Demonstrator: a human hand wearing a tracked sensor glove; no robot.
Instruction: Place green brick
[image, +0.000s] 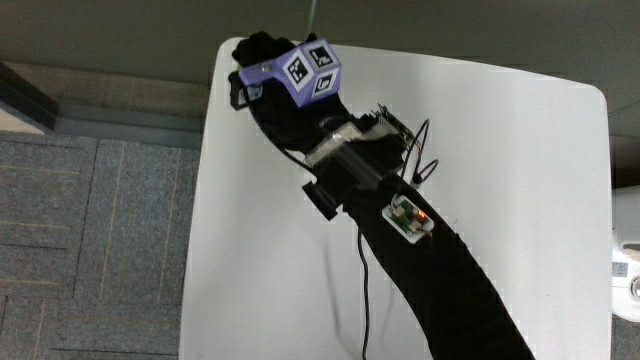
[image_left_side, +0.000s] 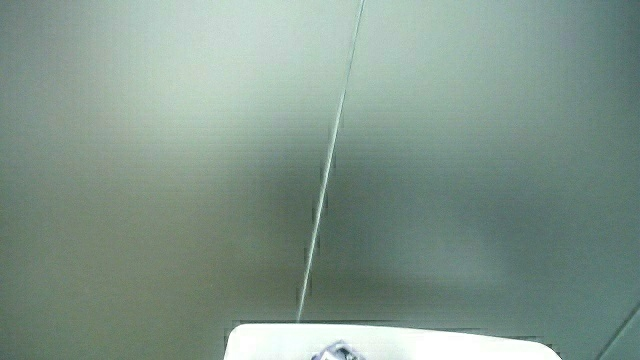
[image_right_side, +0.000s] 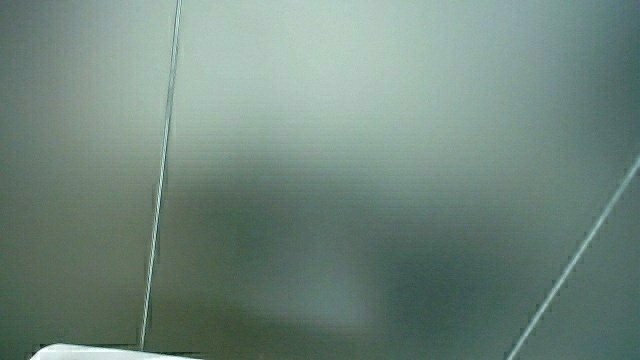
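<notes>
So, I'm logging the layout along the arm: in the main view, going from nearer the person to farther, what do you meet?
Black-sleeved forearm → small white circuit board with a lit red light → grey wrist mount → purple patterned cube on the black-gloved hand at the white table's edge. No green brick shows.

The table stood on the floor, and the floor showed along its edge at about nine o'clock. The hand was over the table's corner at about eleven o'clock, the part farthest from the person. The cube sat on the back of the hand. The forearm lay across the table from the hand toward five o'clock, nearer the person. Both side views showed mostly a pale wall, with only a strip of the table's edge under it.
</notes>
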